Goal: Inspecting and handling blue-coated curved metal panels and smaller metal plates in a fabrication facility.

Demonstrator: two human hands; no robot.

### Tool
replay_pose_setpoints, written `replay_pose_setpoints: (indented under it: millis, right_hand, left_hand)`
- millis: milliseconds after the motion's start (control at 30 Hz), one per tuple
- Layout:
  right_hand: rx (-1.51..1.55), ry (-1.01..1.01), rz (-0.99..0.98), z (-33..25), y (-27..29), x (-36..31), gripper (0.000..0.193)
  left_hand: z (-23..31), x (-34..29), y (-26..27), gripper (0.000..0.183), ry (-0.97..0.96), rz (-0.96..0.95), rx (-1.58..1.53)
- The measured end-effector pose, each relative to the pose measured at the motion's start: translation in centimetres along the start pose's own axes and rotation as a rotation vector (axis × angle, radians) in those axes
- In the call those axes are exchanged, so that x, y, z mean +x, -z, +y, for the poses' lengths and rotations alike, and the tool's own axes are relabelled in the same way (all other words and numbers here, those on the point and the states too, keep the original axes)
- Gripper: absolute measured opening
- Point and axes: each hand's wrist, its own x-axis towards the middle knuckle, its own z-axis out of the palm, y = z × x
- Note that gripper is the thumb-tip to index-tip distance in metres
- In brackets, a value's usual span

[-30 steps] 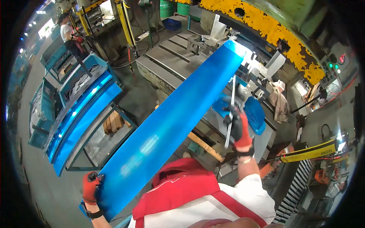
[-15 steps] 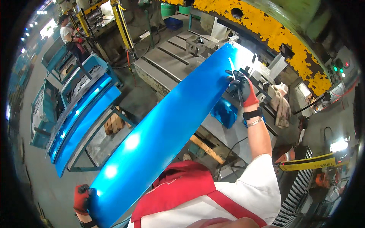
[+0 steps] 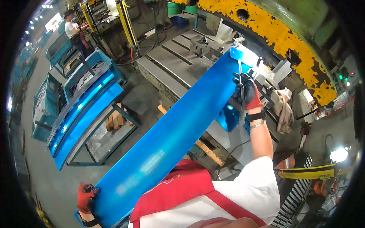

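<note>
A long blue sheet-metal panel [image 3: 163,136] runs diagonally from the lower left to the press bed at the upper right. My left hand [image 3: 88,197], in a red and black glove, is closed on the panel's near left edge, with the thumb on top. Beside the far end, my right hand [image 3: 247,91], gloved alike, has its fingers closed around a thin, pale rod-like tool [image 3: 240,68]. The tool's tip lies over the panel close to its far end, where a brighter band [image 3: 243,56] crosses. Whether the right hand also touches the panel, I cannot tell.
The slotted press bed [image 3: 167,70] lies beneath the yellow, chipped press ram [image 3: 266,30]. A smaller blue piece [image 3: 229,117] and a rag [image 3: 282,110] are right of the panel. Curved blue panels [image 3: 91,110] rest on a rack at left. Another person [image 3: 74,32] stands far left.
The panel's tilt has altered: its bright reflections have spread and dimmed, and a band now shows at its far end. My view has shifted slightly. Both hands keep their holds.
</note>
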Motion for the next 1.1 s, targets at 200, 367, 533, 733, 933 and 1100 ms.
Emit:
replay_pose_setpoints:
  millis: [200,367,533,733,933,1100]
  right_hand:
    - [-0.043,0.025,-0.049,-0.5,0.2,-0.4,0.029]
    - [0.030,0.058,-0.034,0.1,4.0,2.9,0.033]
    - [-0.122,0.066,-0.015,-0.5,5.7,5.9,0.029]
    - [-0.384,0.173,0.122,-0.9,2.3,6.2,0.021]
    - [-0.226,0.139,0.010,0.0,-1.3,2.6,0.033]
    - [-0.248,0.175,0.148,2.4,-5.9,-5.9,0.033]
  left_hand:
    - [0.3,0.3,-0.5,0.005,0.056,-0.107,-0.126]
    - [1.1,0.9,-0.4,0.005,0.008,-0.189,-0.059]
    - [0.9,0.8,-1.2,0.007,-0.026,-0.049,-0.136]
    - [0.8,0.5,-0.9,0.007,-0.017,-0.051,-0.010]
    - [-1.0,1.3,-0.9,0.031,0.011,-0.014,-0.118]
    - [1.0,1.9,-1.1,0.034,0.070,-0.071,-0.175]
